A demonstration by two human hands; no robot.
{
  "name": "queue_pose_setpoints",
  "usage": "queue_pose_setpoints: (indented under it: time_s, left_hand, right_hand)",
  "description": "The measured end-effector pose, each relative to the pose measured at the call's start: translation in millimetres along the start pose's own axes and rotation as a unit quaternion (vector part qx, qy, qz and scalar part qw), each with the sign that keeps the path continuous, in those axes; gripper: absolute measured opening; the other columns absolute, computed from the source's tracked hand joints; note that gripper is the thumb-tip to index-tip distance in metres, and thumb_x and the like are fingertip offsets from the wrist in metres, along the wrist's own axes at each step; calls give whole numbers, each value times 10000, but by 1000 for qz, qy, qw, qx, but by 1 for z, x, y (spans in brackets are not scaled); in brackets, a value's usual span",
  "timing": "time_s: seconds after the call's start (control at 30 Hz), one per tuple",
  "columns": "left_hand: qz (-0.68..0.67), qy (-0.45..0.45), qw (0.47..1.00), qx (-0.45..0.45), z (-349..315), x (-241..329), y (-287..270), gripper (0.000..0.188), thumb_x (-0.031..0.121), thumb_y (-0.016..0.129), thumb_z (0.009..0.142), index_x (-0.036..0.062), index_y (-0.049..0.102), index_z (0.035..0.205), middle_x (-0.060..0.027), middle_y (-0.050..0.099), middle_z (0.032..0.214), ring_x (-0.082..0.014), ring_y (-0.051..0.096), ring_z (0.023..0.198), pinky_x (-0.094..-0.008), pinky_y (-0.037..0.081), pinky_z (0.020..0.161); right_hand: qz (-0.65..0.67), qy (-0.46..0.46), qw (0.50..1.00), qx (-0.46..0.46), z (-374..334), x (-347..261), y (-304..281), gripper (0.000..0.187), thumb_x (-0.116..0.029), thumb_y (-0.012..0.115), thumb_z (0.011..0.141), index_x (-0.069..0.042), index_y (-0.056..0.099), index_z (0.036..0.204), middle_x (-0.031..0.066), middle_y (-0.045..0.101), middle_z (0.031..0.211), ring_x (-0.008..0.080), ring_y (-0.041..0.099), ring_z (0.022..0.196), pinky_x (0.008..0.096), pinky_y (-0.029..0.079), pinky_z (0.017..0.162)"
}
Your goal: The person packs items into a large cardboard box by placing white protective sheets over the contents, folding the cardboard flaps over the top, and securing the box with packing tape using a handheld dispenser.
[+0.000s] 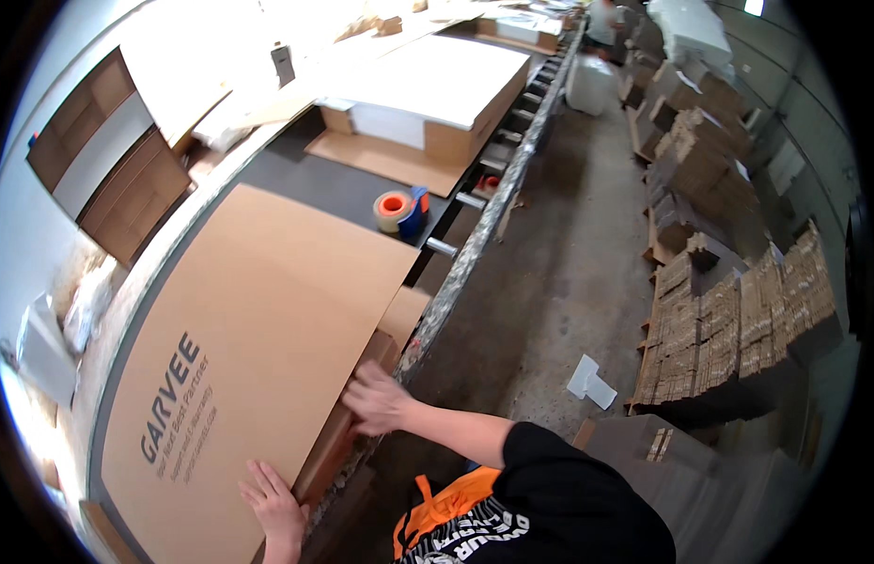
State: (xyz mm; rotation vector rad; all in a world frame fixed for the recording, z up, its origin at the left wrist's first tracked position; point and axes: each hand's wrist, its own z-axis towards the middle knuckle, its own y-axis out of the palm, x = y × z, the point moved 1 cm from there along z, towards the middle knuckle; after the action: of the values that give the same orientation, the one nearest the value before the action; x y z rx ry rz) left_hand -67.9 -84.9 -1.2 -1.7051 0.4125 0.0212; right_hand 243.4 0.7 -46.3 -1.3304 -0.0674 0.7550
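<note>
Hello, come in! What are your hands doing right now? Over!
Left hand flat on big cardboard sheet, near edge. Right hand at its side edge, blurred. Tape roll beyond, clear of the hands.

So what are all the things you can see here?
Big flat brown cardboard sheet: one, lying on the long bench, under both hands.
Orange-cored roll of packing tape: one, on the bench beyond the sheet.
Blue tape dispenser: one, touching the roll.
Open brown cardboard box with white panel: one, further along the bench.
Stacks of folded brown cardboard: many, right of the floor aisle.
White paper scraps: two, on the floor.
Left hand: flat on the sheet's near edge.
Right hand: at the sheet's right edge.
</note>
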Motion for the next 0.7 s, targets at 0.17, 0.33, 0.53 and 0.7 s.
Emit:
queue_pose_setpoints:
  time_s: [0.17, 0.33, 0.53, 0.7]
  left_hand:
    - [163, 18, 986, -3, 7, 11, 2, 1057, 395, 808, 719, -168, 278, 1440, -382, 216, 1538, -687, 420, 1199, -696, 405, 981]
    - [159, 85, 981, -77, 14, 14, -31, 922, 417, 715, 822, -214, 339, 1380, -427, 321, 1455, -629, 508, 1144, -654, 477, 907]
    - [-153, 151, 966, -143, 173, -48, -99, 547, 375, 638, 914, -58, 584, 1244, -292, 561, 1295, -439, 588, 1142, -514, 535, 842]
    - [-158, -85, 968, 176, 459, -236, 6, 802, 587, 425, 990, -66, 388, 1453, -288, 369, 1512, -405, 346, 1415, -436, 267, 1172]
  right_hand:
    - [-58, 2, 960, 272, -75, -10, 8, 421, -147, 616, 879, -57, 581, 1289, 178, 540, 1389, 390, 482, 1305, 532, 368, 1107]
    - [48, -17, 944, 327, 18, 11, -3, 376, -264, 604, 843, -26, 650, 1131, 170, 621, 1280, 348, 573, 1202, 489, 417, 1053]
    - [-7, -15, 926, 377, 21, 12, 12, 275, -289, 570, 846, -40, 685, 827, 136, 713, 1093, 305, 657, 1056, 436, 470, 946]
    - [12, -16, 922, 386, 32, -6, 15, 230, -226, 577, 825, -22, 681, 799, 159, 731, 1045, 294, 661, 995, 414, 506, 857]
